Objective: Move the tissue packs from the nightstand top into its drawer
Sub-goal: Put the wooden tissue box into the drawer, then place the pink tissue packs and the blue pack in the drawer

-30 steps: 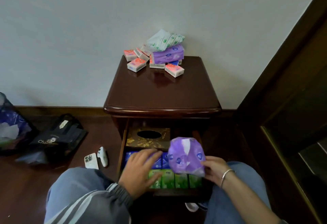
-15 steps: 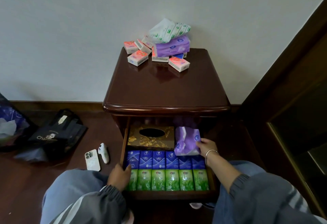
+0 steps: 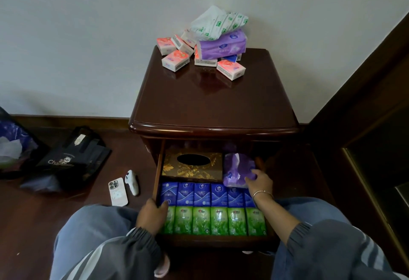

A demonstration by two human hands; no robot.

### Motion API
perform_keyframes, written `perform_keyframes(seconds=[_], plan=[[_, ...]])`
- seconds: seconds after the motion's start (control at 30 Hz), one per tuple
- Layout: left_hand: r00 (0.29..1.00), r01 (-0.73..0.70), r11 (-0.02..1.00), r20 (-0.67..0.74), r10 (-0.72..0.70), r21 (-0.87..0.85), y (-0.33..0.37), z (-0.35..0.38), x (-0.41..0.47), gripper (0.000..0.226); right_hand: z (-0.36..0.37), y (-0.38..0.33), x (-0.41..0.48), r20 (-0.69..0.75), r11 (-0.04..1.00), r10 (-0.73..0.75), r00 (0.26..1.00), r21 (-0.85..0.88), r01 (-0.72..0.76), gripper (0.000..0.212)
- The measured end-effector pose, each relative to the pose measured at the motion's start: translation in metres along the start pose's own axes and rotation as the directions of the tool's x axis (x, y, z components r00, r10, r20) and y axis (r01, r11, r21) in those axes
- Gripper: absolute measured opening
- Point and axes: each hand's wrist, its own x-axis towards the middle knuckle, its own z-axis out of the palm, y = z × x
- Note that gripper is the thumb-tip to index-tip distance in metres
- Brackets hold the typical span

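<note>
Head view: right hand [image 3: 257, 182] holds the crumpled pack [image 3: 238, 169], fingers curled over its near right edge. The pack lies in the drawer [image 3: 157, 169] (back right corner), just beside the gold box [image 3: 192, 169] to that hand's left. Left hand [image 3: 151, 215] grips the drawer's left wall near the front, fingers curled over it. Hands well apart. Between them stand a row of blue packs [image 3: 201, 193] and, nearer the person, a row of green packs [image 3: 219, 221]. Well beyond both hands, at the back of the nightstand [image 3: 212, 98] top: pink packs [image 3: 176, 59], a long purple pack [image 3: 222, 45], a white-green pack [image 3: 218, 23] on top of it. On the floor left of the left hand: phone [image 3: 118, 191], controller [image 3: 132, 182].
</note>
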Motion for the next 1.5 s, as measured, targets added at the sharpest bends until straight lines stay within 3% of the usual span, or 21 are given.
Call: perform_keyframes(seconds=[0.17, 0.33, 0.4, 0.43, 0.5, 0.57, 0.63, 0.7, 0.8, 0.87, 0.93, 1.0, 1.1, 1.23, 1.3, 1.37, 1.43, 1.5], plan=[[1.000, -0.010, 1.000, 0.011, 0.010, 0.002, -0.002, -0.001, -0.001, 0.042, 0.005, -0.006, 0.006, 0.004, 0.997, -0.074, 0.997, 0.003, 0.074, 0.051], [1.000, -0.014, 1.000, 0.016, 0.014, 0.002, -0.002, 0.000, 0.000, 0.044, 0.007, -0.004, 0.012, 0.160, 0.948, -0.181, 0.970, -0.235, 0.216, 0.047], [1.000, -0.003, 1.000, 0.021, 0.004, -0.003, -0.002, -0.001, -0.001, 0.043, 0.007, -0.002, 0.011, 0.141, 0.948, -0.197, 0.970, -0.224, 0.225, 0.051], [1.000, -0.006, 1.000, 0.020, 0.006, -0.009, 0.000, -0.002, -0.002, 0.042, 0.005, -0.002, 0.008, 0.101, 0.969, -0.189, 0.977, -0.143, 0.202, 0.048], [0.999, -0.051, 0.997, -0.017, 0.050, -0.058, 0.008, -0.007, -0.004, 0.040, -0.003, -0.006, 0.001, 0.000, 0.977, -0.024, 1.000, 0.213, 0.023, 0.044], [0.983, -0.151, 0.968, -0.138, 0.125, -0.199, 0.020, -0.018, -0.004, 0.055, -0.021, -0.017, -0.004, -0.071, 0.809, 0.173, 0.982, 0.579, -0.100, 0.051], [0.937, -0.272, 0.896, -0.309, 0.164, -0.350, 0.039, -0.034, -0.003, 0.070, -0.045, -0.032, -0.005, -0.131, 0.664, 0.219, 0.967, 0.746, -0.049, 0.060], [0.887, -0.382, 0.814, -0.422, 0.189, -0.438, 0.061, -0.051, 0.002, 0.074, -0.069, -0.050, -0.004, -0.160, 0.610, 0.182, 0.970, 0.792, 0.016, 0.064], [0.871, -0.475, 0.704, -0.399, 0.288, -0.528, 0.093, -0.063, 0.009, 0.073, -0.090, -0.073, -0.001, -0.137, 0.645, 0.149, 0.979, 0.765, 0.008, 0.046], [0.881, -0.464, 0.696, -0.366, 0.299, -0.548, 0.103, -0.062, 0.015, 0.076, -0.094, -0.079, -0.002, -0.135, 0.667, 0.166, 0.977, 0.745, -0.010, 0.035], [0.891, -0.439, 0.729, -0.358, 0.278, -0.525, 0.101, -0.064, 0.022, 0.078, -0.098, -0.077, -0.005, -0.139, 0.703, 0.160, 0.977, 0.711, -0.014, 0.039], [0.893, -0.433, 0.763, -0.345, 0.290, -0.480, 0.096, -0.074, 0.028, 0.070, -0.105, -0.066, -0.009, -0.121, 0.806, 0.100, 0.988, 0.592, -0.009, 0.054], [0.881, -0.459, 0.794, -0.319, 0.349, -0.398, 0.089, -0.093, 0.027, 0.060, -0.126, -0.046, -0.015, 0.018, 0.850, -0.007, 1.000, 0.527, -0.004, 0.072], [0.912, -0.408, 0.820, -0.135, 0.388, -0.402, 0.050, -0.115, -0.001, 0.061, -0.157, -0.014, -0.040, 0.210, 0.904, -0.089, 0.974, 0.427, -0.009, 0.072], [0.928, -0.357, 0.888, 0.002, 0.374, -0.290, 0.024, -0.134, -0.012, 0.055, -0.179, 0.003, -0.058, 0.363, 0.947, -0.115, 0.924, 0.322, -0.009, 0.067], [0.919, -0.348, 0.935, 0.172, 0.353, -0.062, 0.011, -0.158, -0.030, 0.046, -0.200, 0.014, -0.079, 0.491, 0.989, -0.092, 0.866, 0.146, 0.023, 0.060], [0.906, -0.388, 0.877, 0.289, 0.308, 0.282, 0.011, -0.173, -0.053, 0.041, -0.210, 0.016, -0.101, 0.459, 0.993, -0.057, 0.886, -0.066, 0.098, 0.059], [0.914, -0.401, 0.734, 0.188, 0.359, 0.548, 0.023, -0.171, -0.077, 0.047, -0.202, 0.008, -0.126, 0.301, 0.950, -0.145, 0.943, -0.225, 0.218, 0.064]])
